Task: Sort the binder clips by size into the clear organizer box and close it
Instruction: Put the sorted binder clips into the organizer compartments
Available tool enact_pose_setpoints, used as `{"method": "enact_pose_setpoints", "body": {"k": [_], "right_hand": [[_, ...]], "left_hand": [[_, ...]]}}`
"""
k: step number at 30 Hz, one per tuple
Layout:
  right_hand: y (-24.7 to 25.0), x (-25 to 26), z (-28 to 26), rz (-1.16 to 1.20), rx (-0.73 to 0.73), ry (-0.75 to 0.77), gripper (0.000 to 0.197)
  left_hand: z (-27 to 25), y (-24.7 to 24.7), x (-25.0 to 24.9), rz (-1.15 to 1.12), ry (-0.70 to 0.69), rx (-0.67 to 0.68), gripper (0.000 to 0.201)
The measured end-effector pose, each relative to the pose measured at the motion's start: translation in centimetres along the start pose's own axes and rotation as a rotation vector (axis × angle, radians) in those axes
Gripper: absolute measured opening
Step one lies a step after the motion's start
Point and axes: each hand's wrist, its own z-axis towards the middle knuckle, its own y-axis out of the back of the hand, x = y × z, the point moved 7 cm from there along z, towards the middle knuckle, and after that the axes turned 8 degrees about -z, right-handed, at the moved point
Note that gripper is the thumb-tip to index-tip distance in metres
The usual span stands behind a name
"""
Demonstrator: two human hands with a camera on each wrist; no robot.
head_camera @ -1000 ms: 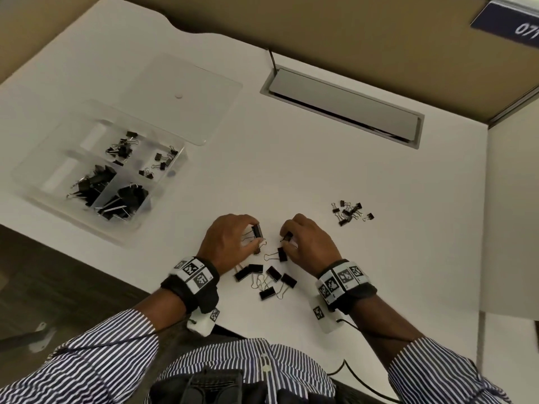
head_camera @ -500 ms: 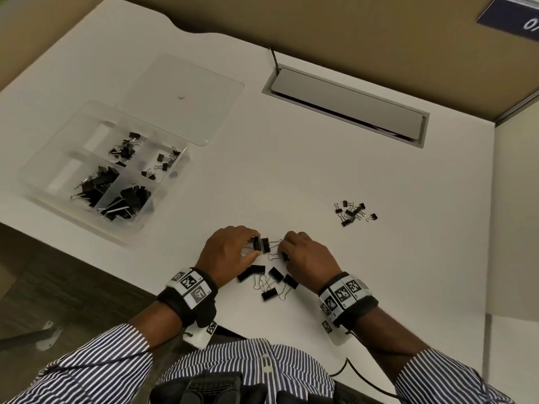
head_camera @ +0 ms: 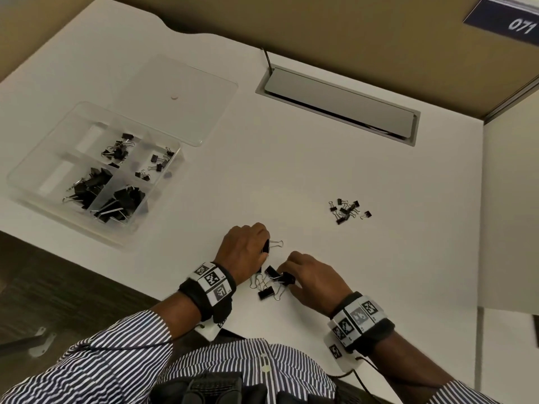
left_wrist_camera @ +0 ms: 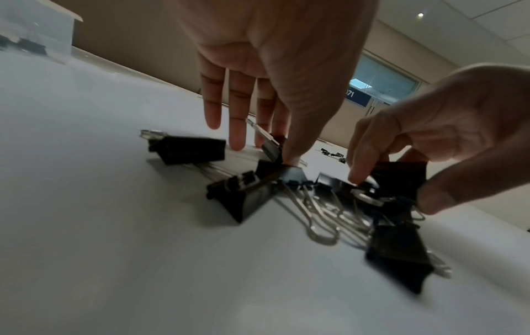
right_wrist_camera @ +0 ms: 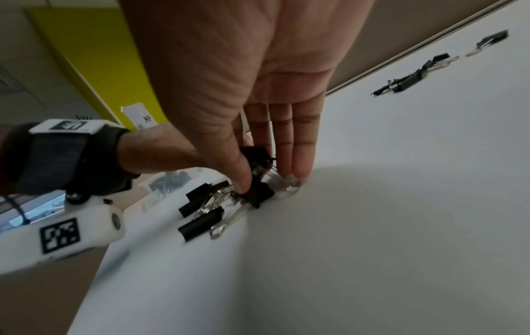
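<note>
Black medium binder clips (head_camera: 266, 294) lie in a loose pile near the table's front edge. My left hand (head_camera: 264, 246) pinches one binder clip (left_wrist_camera: 273, 145) between thumb and index finger, its wire handle sticking out to the right; the other fingers are straight. My right hand (head_camera: 288, 277) pinches another clip (right_wrist_camera: 259, 192) at the pile with thumb and index finger (right_wrist_camera: 242, 181). The clear organizer box (head_camera: 26, 170) stands open at the left, with clips in its four compartments. A heap of small clips (head_camera: 347, 211) lies to the right.
The box's clear lid (head_camera: 180, 83) lies flat behind the box. A grey cable hatch (head_camera: 338, 100) is set into the table at the back. A partition wall (head_camera: 510, 199) bounds the right side, and the table's front edge runs just below my wrists.
Half a second ago both hands met above the pile. The right hand has since drawn back toward me to the pile and pinches a clip there; the left hand keeps its clip.
</note>
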Motion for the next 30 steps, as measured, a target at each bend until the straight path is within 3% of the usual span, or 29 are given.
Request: {"method": "enact_pose_setpoints", "body": {"k": [6, 14, 22, 30], "right_hand": [[-1.0, 0.8, -0.3, -0.047, -0.036, 0.042, 0.033], [-2.4, 1.1, -0.6, -0.093, -0.068, 0.067, 0.028], [-1.1, -0.7, 0.0, 0.021, -0.088, -0.091, 0.017], [0.1, -1.2, 1.3, 0.057, -0.11, -0.235, 0.016]], "left_hand": [[0.7, 0.3, -0.3, 0.044, -0.029, 0.009, 0.024], [0.5, 1.2, 0.7, -0.059, -0.026, -0.102, 0.026], [-0.7, 3.8, 4.4, -0.31, 0.102, -0.196, 0.036], [-2.4, 5.6, 7.8, -0.35, 0.132, -0.261, 0.038]]}}
